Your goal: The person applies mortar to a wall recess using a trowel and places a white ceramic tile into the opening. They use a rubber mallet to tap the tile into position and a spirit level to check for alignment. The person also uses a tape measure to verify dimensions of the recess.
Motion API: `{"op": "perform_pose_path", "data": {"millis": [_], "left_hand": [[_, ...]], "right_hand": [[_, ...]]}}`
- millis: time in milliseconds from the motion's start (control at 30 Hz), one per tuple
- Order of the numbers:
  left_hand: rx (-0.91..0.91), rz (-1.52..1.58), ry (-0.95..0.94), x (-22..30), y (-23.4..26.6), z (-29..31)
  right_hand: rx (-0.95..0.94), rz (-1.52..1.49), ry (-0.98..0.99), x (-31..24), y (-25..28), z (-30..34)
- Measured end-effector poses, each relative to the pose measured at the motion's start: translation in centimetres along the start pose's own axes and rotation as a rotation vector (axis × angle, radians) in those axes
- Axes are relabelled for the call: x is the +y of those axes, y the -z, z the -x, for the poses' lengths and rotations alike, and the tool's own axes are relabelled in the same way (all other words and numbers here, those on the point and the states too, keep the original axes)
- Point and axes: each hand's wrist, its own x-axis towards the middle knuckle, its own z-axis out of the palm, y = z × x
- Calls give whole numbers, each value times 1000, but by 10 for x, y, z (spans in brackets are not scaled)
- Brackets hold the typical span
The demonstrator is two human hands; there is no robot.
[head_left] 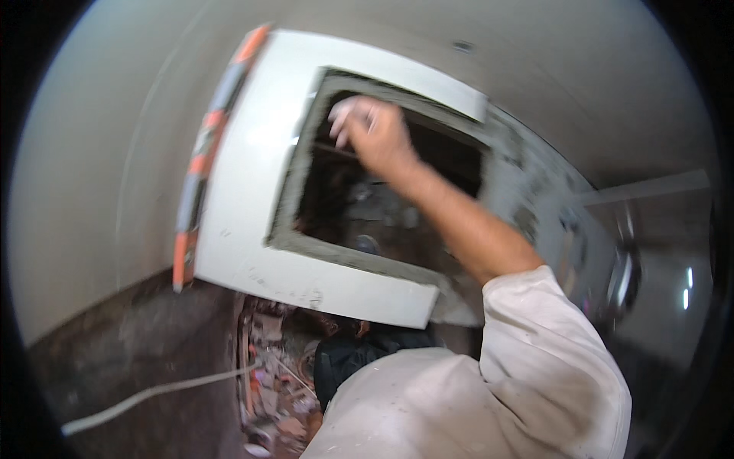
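My right hand is raised over the far left part of a rectangular opening in a white slab. Its fingers are curled in and somewhat blurred, with pale tips; whatever they hold, if anything, cannot be made out. The bare forearm reaches across the opening from a pale short sleeve. Rough grey mortar lines the opening's edges, and its inside is dark with a few pale shapes. My left hand does not show.
A long orange-and-grey banded strip runs along the slab's left edge, by the wall. Below lies broken rubble, with a whitish cord or hose to its left. Mortar-smeared surface continues on the right.
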Motion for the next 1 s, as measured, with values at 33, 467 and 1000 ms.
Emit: {"op": "perform_pose_path", "data": {"millis": [33, 467, 1000], "left_hand": [[-3, 121, 21, -6, 0, -9], [-59, 553, -134, 20, 86, -34], [84, 951, -72, 21, -11, 41]], "right_hand": [[39, 146, -81, -26, 17, 53], [921, 1116, -797, -124, 147, 584], [419, 1220, -688, -14, 411, 418]]}}
